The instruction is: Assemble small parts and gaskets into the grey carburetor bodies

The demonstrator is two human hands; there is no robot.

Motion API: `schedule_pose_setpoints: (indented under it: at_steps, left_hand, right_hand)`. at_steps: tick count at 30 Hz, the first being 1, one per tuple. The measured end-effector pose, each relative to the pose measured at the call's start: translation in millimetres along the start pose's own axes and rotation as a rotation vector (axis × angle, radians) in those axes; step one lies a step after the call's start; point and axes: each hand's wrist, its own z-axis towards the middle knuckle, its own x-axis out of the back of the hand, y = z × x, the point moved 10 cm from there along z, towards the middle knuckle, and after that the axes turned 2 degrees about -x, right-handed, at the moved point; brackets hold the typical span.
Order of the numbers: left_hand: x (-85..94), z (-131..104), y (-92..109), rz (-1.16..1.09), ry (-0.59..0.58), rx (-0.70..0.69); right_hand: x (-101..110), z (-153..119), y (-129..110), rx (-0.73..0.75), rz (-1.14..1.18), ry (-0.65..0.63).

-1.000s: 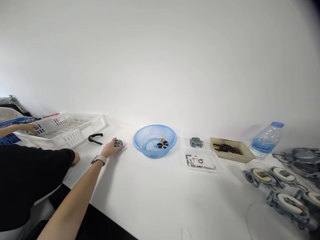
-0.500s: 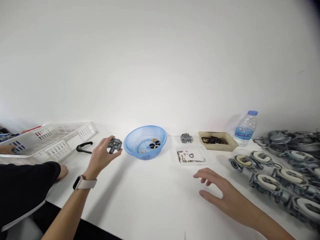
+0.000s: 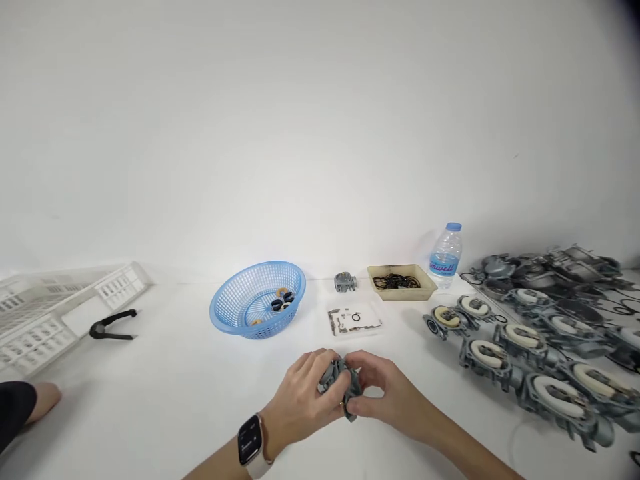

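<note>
A small grey metal carburetor part [image 3: 351,390] is held between both hands above the white table, low in the middle of the view. My left hand [image 3: 307,393], with a watch on its wrist, wraps its fingers round the part from the left. From the right, the thumb and fingers of my right hand [image 3: 387,393] close on the same part. Behind the hands lies a clear tray [image 3: 367,330] with small metal pieces and a black ring. A similar grey metal part [image 3: 345,282] stands beyond that tray.
A blue basket [image 3: 225,320] with black and yellow pieces stands left of centre. Further back are a beige tray [image 3: 427,292] of black rings and a water bottle [image 3: 445,257]. Several carburetor bodies [image 3: 525,340] cover the right. At left are a black clamp-like tool [image 3: 103,328], a white crate [image 3: 75,317] and a person's arm [image 3: 45,400].
My left hand has brought the metal part rightward and nearer to me. My right hand has moved in from the right and closed on it. The view has turned to the right.
</note>
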Motion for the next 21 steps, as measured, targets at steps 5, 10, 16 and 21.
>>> schedule_pose_setpoints:
  at_steps: [5, 10, 16, 21]
  left_hand:
    - [-29.2, -21, -27, -0.437, -0.147, 0.395]
    - [-37.8, -29, -34, -0.698, -0.304, 0.576]
    - [-41.8, -31, -46, -0.729, -0.362, 0.57]
    - [-42.8, -36, -59, -0.815, -0.376, 0.603]
  right_hand:
    - [12, 3, 3, -0.018, -0.267, 0.034]
    - [15, 1, 6, -0.076, -0.496, -0.013]
    - [11, 2, 0, -0.111, -0.642, -0.02]
    - [19, -6, -2, -0.192, -0.787, 0.011]
